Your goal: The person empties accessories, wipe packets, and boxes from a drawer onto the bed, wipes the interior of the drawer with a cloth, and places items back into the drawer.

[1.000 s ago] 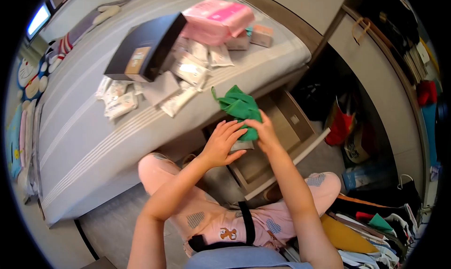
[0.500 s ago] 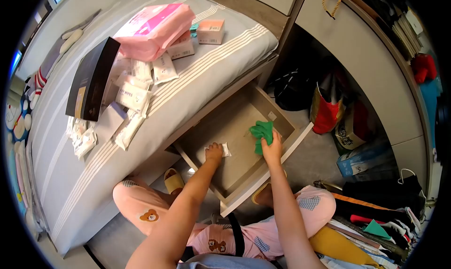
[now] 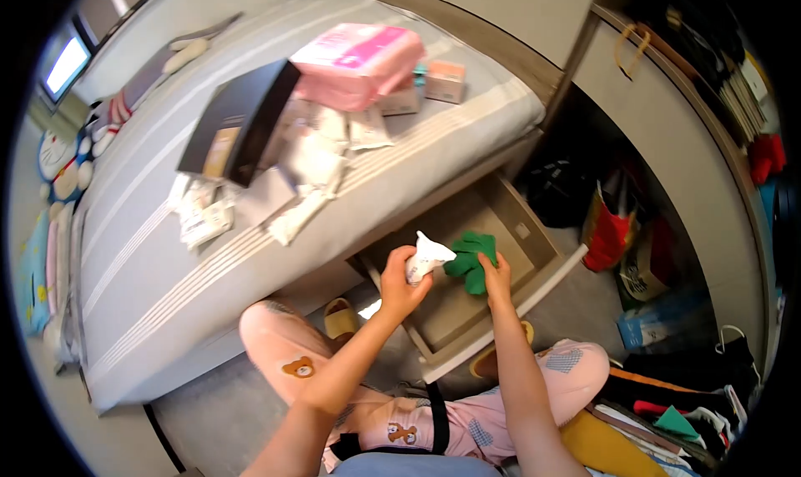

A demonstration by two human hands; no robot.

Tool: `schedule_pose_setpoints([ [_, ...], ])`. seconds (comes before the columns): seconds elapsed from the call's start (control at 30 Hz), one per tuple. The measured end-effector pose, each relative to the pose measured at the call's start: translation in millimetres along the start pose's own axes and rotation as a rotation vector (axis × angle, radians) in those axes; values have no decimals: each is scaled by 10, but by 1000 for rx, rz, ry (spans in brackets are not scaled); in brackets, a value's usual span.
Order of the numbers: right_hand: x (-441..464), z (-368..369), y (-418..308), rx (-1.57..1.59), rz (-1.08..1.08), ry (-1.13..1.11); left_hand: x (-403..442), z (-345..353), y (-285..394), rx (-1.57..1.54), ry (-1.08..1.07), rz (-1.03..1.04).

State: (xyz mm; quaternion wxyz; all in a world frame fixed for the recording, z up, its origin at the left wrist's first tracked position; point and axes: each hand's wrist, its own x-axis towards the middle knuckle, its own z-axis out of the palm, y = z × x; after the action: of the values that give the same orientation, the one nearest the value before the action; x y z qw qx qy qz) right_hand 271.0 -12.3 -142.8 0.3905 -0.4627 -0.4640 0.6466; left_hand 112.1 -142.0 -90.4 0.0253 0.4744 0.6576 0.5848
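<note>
My left hand (image 3: 401,287) is closed around a small white packet (image 3: 427,257), raised over the open drawer (image 3: 450,317). Dark print shows on the packet's side. A crumpled green cloth (image 3: 472,263) is pinched by my right hand (image 3: 499,278), just to the right of the packet and also above the drawer. Its folds spread toward the left; whether it is shaped like a glove I cannot tell. The drawer's visible floor is bare wood colour, and part of it is hidden behind my hands.
On the striped bed (image 3: 142,310) lie a pink package (image 3: 359,60), a black box (image 3: 238,123), small boxes and several white packets (image 3: 313,160). Bags (image 3: 613,227) stand in the dark recess at right. A clothes pile (image 3: 667,410) lies beside my right knee.
My left hand has lifted the white packet off the drawer floor and brought it toward the green cloth. The cloth remains in my right hand. The camera view has shifted left.
</note>
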Motion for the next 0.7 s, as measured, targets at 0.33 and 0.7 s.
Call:
schedule_pose_setpoints([
  [0.33,-410,736,-351,82,58,-222,502,-2555,94,904,366,-67],
  [0.7,-640,470,-786,525,248,-575,110,-1003,586,-55,-141,-99],
])
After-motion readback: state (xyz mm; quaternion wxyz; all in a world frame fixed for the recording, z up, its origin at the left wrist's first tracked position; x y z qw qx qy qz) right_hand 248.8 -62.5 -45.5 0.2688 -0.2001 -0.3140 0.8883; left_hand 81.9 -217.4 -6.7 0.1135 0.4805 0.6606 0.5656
